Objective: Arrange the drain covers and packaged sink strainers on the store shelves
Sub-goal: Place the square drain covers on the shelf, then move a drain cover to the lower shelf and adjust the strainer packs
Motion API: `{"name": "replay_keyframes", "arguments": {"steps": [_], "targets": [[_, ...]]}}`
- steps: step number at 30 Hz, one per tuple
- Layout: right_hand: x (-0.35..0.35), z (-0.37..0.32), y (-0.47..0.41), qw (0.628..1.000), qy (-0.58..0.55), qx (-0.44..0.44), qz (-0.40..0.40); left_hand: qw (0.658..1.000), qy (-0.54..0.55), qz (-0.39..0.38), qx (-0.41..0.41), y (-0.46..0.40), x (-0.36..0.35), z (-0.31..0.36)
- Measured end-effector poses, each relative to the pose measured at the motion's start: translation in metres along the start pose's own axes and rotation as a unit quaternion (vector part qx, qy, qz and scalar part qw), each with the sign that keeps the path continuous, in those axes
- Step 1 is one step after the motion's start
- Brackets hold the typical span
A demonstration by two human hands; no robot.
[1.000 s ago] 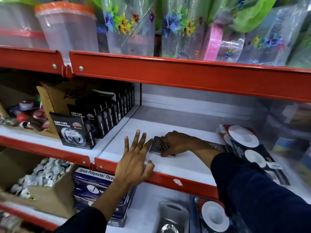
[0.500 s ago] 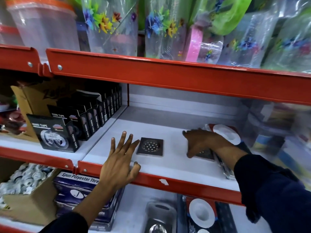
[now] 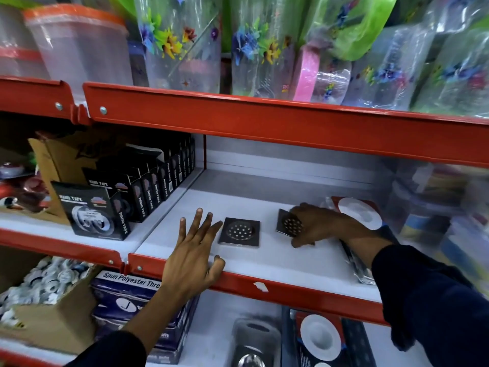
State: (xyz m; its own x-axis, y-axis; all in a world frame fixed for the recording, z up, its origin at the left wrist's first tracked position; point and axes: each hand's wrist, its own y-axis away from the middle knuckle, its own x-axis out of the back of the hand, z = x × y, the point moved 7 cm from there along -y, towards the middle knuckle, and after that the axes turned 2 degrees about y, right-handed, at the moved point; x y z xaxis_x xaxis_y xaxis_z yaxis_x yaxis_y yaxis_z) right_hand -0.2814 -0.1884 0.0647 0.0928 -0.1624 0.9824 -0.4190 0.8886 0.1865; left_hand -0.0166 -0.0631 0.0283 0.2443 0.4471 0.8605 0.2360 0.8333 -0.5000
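Observation:
One square metal drain cover with a round perforated centre lies flat on the white middle shelf. My left hand rests open on the shelf's front edge, its fingertips just left of that cover. My right hand holds a second square drain cover, tilted up on the shelf a short way to the right of the first. Behind my right wrist lie packaged sink strainers with white round discs on red-and-black cards. More packaged strainers lie on the shelf below.
Black nano tape boxes stand in rows on the left of the middle shelf. Thread boxes and a cardboard box of small parts sit below left. Wrapped plastic jugs fill the top shelf behind a red rail.
My right hand left the first cover flat on the shelf, reached right to the pile by the packets, and now comes back left holding a second cover. My left hand stays put.

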Motion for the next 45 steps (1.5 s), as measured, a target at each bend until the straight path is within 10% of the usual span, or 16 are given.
{"name": "replay_keyframes", "arguments": {"steps": [24,36,45], "targets": [[-0.002,-0.116,-0.052,0.994,-0.057,0.080,-0.052,1.000,-0.001,0.001,-0.001,-0.001,-0.002,-0.002],[0.007,-0.087,0.026,0.994,0.009,0.047,0.093,0.999,-0.043,-0.017,-0.003,0.002,-0.001,0.002],[0.006,0.016,0.114,0.943,-0.039,-0.181,0.278,0.998,0.036,0.015,-0.048,-0.006,-0.001,0.070]]}}
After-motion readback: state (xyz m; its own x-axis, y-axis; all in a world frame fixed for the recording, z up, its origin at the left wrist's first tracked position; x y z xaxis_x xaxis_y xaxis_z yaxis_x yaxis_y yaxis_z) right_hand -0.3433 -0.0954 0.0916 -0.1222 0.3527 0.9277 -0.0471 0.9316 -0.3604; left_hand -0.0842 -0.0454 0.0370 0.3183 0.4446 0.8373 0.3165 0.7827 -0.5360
